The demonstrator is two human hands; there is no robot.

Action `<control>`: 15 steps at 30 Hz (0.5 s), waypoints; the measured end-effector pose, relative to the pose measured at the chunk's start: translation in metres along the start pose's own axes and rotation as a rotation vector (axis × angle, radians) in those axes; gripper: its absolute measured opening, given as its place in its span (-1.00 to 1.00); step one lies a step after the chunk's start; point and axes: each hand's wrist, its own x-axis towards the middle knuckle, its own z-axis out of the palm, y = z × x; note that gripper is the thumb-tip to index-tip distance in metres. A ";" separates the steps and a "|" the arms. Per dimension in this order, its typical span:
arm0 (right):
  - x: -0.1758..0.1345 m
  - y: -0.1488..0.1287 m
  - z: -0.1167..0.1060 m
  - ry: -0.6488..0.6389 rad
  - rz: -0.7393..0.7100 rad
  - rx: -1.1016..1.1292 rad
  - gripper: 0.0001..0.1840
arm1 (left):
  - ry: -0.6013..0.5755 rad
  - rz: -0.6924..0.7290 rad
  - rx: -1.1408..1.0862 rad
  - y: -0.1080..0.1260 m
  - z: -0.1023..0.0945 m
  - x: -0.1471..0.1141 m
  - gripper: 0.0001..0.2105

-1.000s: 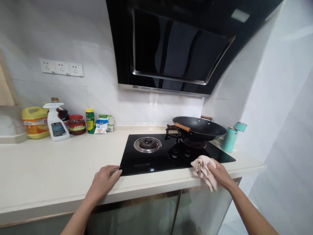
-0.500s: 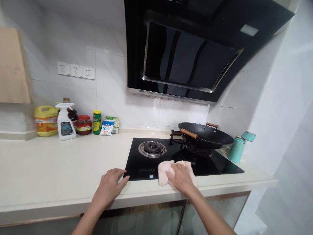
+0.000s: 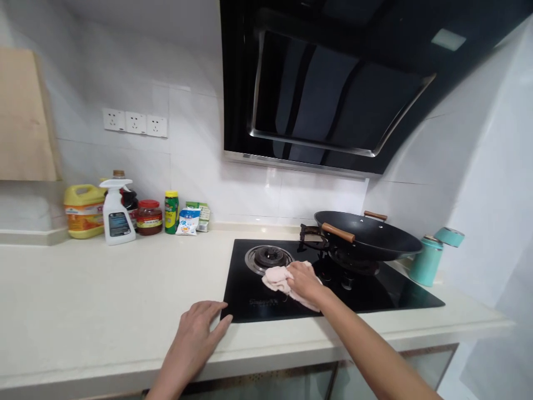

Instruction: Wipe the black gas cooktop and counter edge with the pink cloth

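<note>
Under my right hand (image 3: 305, 281) is a pale pink cloth (image 3: 278, 279), bunched in the closed fingers and pressed on the black glass cooktop (image 3: 254, 305). The cloth lies just in front of the left burner (image 3: 270, 258) and overlaps its metal ring. My left hand (image 3: 200, 329) rests on the counter with fingers spread, its fingertips at the cooktop's front left corner. A black wok (image 3: 370, 239) with wooden handles sits tilted on the right burner, beyond my right hand.
A black range hood (image 3: 333, 89) overhangs the cooktop. A turquoise canister (image 3: 427, 261) stands right of the wok. Along the back wall are a white spray bottle (image 3: 117, 216), a yellow jug (image 3: 84, 214), a red-lidded jar (image 3: 149, 218), a green shaker (image 3: 171, 213) and small packets (image 3: 188, 221).
My right hand has moved the cloth back and left from the cooktop's front edge toward the left burner. My left hand stays at the corner. The view has shifted slightly.
</note>
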 end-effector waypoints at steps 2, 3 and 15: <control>0.006 0.010 -0.006 -0.013 0.069 -0.068 -0.63 | 0.001 0.002 -0.003 -0.001 0.002 -0.001 -0.63; 0.008 0.013 -0.008 -0.028 0.090 -0.098 -0.64 | 0.001 0.007 -0.004 -0.001 0.002 -0.002 -0.64; 0.070 0.042 0.004 -0.126 0.178 -0.170 -0.72 | 0.083 0.170 0.078 -0.007 0.011 -0.009 -0.68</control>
